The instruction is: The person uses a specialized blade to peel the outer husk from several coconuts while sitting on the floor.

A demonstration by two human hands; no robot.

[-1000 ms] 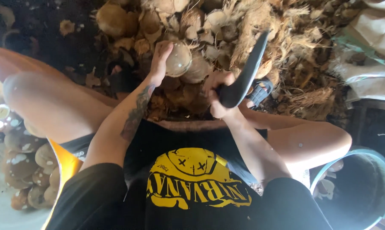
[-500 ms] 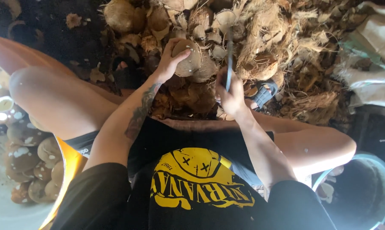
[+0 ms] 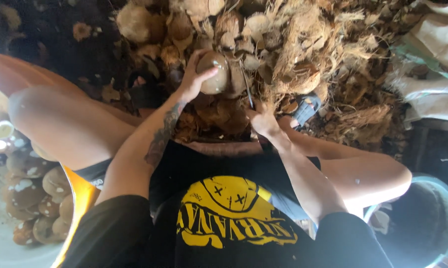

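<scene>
- The left hand [image 3: 196, 79] holds a husked coconut [image 3: 215, 73] in the upper middle of the frame, fingers [image 3: 206, 74] wrapped around its left and near side, thumb across the front.
- The right hand [image 3: 264, 121] sits just right of centre, closed around the handle of a knife [image 3: 248, 92] whose thin blade points up toward the coconut; the blade is seen edge-on, and whether it touches the shell cannot be told.
- The coconut looks round, hard and smooth where the fibre is stripped, so it is likely heavy for its size and apt to roll or slip; a wide cupping hold from below and behind, as shown, seems the safest, with fingertips clear of the blade's line.
- The shell should be stiff, not crushable, yet it may crack under a sharp blow.
- Behind it, across the top of the frame, lies a heap of husk [image 3: 303, 54], dry, light and stringy.
- At the lower left, a pile of peeled coconuts [image 3: 30, 183] lies beside the person's knee.
- A round tub [image 3: 432, 218] stands at the lower right.
</scene>
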